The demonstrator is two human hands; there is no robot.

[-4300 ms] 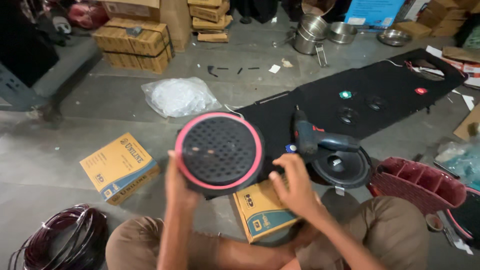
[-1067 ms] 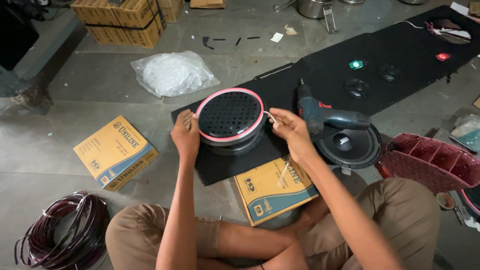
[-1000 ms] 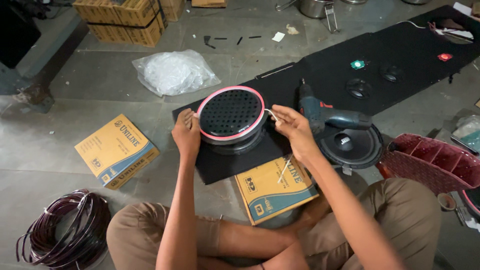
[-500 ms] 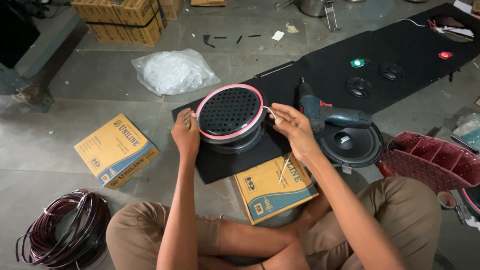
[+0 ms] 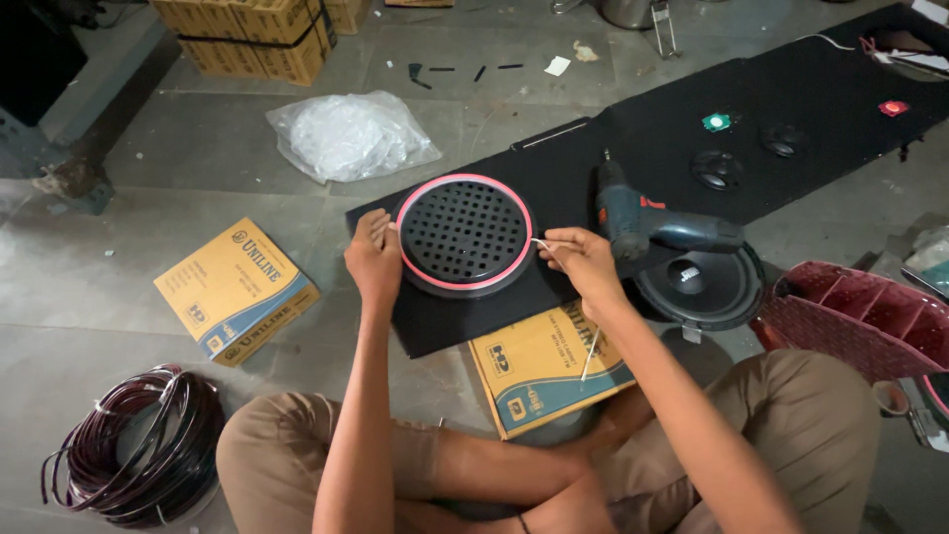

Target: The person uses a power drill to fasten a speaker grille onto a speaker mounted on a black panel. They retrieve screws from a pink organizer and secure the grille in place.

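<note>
Two hands (image 5: 374, 259) (image 5: 583, 262) hiding grille (image 5: 465, 233) edges

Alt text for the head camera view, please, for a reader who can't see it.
A seated person's left hand and right hand grip opposite edges of a round black speaker grille with a pink rim, lying on a long black board on a concrete floor. A cordless drill, a loose speaker and cardboard boxes lie nearby.

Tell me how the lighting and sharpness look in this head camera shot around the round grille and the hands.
Head view: soft, even light, dim at the corners; the round grille with its pink rim is sharp, and so are the left hand and right hand; only faint shadows fall on the black board; no glare, slight wide-angle bending at the edges.
</note>
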